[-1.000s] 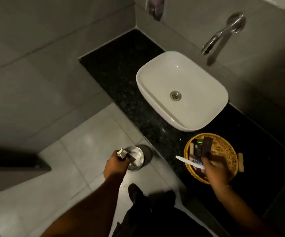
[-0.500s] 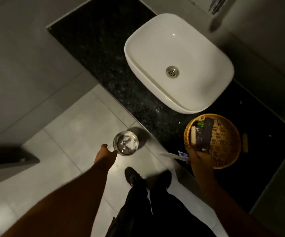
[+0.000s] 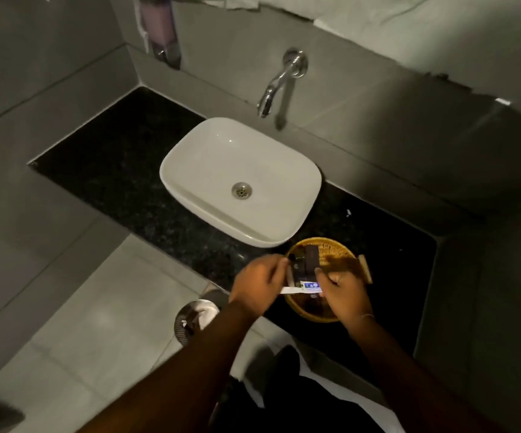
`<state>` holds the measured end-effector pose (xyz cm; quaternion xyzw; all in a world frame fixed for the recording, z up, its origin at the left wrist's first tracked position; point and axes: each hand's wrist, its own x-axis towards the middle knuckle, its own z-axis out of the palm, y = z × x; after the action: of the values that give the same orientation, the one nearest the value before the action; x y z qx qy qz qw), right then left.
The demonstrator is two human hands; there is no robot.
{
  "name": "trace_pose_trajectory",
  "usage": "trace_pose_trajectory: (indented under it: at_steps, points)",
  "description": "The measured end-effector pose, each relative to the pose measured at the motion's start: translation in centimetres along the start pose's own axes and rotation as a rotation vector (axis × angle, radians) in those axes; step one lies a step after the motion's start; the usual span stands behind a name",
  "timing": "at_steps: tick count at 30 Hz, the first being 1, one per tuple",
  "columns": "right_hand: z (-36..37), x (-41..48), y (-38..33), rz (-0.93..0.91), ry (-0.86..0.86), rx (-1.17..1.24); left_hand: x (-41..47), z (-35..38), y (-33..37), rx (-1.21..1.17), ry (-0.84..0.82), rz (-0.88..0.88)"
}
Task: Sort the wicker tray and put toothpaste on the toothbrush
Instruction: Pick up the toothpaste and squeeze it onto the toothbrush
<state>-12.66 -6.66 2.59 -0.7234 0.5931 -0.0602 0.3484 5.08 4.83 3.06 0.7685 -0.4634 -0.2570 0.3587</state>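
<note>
A round wicker tray (image 3: 337,246) sits on the black counter just right of the sink, holding dark sachets and boxes (image 3: 310,260). Over its near-left rim both hands meet. My right hand (image 3: 343,292) grips a small white and blue toothpaste tube (image 3: 310,285) by its blue end. My left hand (image 3: 257,284) pinches the tube's white left end (image 3: 289,289). A toothbrush cannot be made out. A small tan block (image 3: 366,268) lies against the tray's right side.
A white basin (image 3: 209,170) stands on the black granite counter (image 3: 112,170) under a chrome wall tap (image 3: 276,85). A metal waste bin (image 3: 190,320) with white scraps stands on the tiled floor below the counter edge. A soap dispenser (image 3: 161,29) hangs in the corner.
My left hand dropped a white wrapper into the floor bin, then rose to the tray and took the tube's free end. The camera tilted back up toward the wall.
</note>
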Motion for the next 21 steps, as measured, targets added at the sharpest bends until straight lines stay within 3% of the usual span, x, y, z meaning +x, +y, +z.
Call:
trace_pose_trajectory:
  at_steps: [4, 7, 14, 18, 21]
  points:
    - [-2.3, 1.8, 1.4, -0.006, 0.041, 0.016, 1.3, 3.8, 4.8, 0.124, -0.205, 0.206]
    - [-4.1, 3.6, 2.5, 0.063, 0.100, 0.066, 1.8, 5.5, 6.2, 0.251, -0.269, 0.198]
    - [-7.4, 7.2, 6.0, 0.442, 0.174, 0.504, 3.4, 7.4, 5.8, 0.259, -0.389, -0.070]
    - [-7.3, 7.5, 7.8, 0.478, -0.044, 0.658, 4.1, 8.2, 5.3, 0.059, -0.427, -0.273]
    - [-6.9, 6.9, 8.8, 0.450, -0.100, 0.720, 5.1, 9.5, 5.2, 0.043, -0.491, -0.379]
